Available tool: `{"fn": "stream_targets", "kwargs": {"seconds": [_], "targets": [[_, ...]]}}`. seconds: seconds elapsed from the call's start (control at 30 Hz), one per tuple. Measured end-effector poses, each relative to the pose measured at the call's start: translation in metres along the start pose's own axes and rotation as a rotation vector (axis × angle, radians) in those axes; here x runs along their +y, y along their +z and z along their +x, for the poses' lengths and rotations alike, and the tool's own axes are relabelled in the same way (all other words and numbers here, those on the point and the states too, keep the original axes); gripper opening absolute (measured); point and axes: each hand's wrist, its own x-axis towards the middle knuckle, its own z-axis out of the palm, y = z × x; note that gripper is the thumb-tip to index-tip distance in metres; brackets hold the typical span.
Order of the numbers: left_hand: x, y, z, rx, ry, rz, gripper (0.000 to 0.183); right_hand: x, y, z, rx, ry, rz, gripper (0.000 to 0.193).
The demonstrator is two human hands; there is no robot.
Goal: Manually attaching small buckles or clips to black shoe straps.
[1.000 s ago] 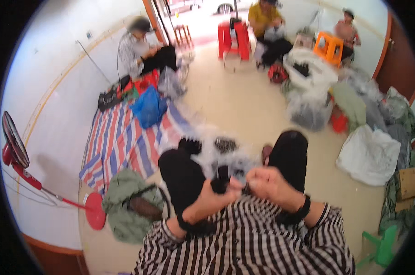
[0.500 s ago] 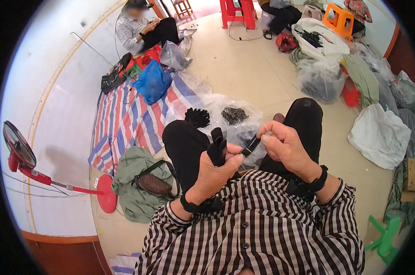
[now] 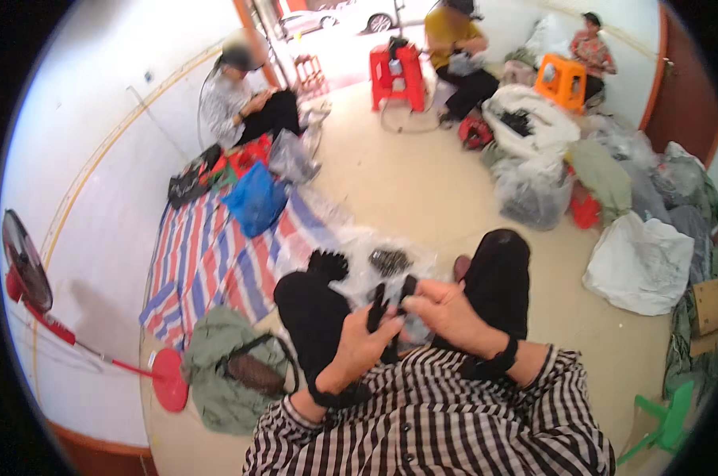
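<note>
My left hand is closed around a folded black fabric strap that sticks up past the fingers. Close beside it, my right hand pinches a short dark strip between thumb and fingertips. Motion blur and the fingers hide whether the two pieces are joined. Both hands are above my lap, between my knees. Beyond them, a clear plastic bag lies spread with a pile of small dark pieces. A bunch of black looped strips rests just past my left knee.
Left are a striped sheet, a blue bag, a green cloth bag and a red fan. Filled sacks and a white sack line the right. Several people sit farther off around a red stool.
The view has tilted up, showing more of the doorway and the other people. My right hand has come closer to my left, and the strip in it now stands more upright.
</note>
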Motion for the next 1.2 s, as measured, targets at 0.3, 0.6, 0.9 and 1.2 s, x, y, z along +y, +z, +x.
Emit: {"fn": "stream_targets", "kwargs": {"seconds": [0.3,0.6,0.9,1.2], "targets": [[0.009,0.002,-0.009,-0.034,-0.185,-0.347,0.01,0.016,0.006,-0.003,-0.094,-0.112,-0.04,0.013],[-0.02,0.002,-0.003,0.072,0.051,-0.016,0.016,0.03,-0.004,-0.009,0.169,-0.125,-0.26,0.018],[-0.011,0.006,-0.006,-0.066,0.0,0.18,0.015,0.043,-0.004,-0.002,-0.011,-0.171,-0.243,0.017],[-0.003,0.008,-0.009,-0.08,-0.207,-0.085,0.011,0.046,-0.004,0.003,0.029,-0.362,-0.346,0.018]]}}
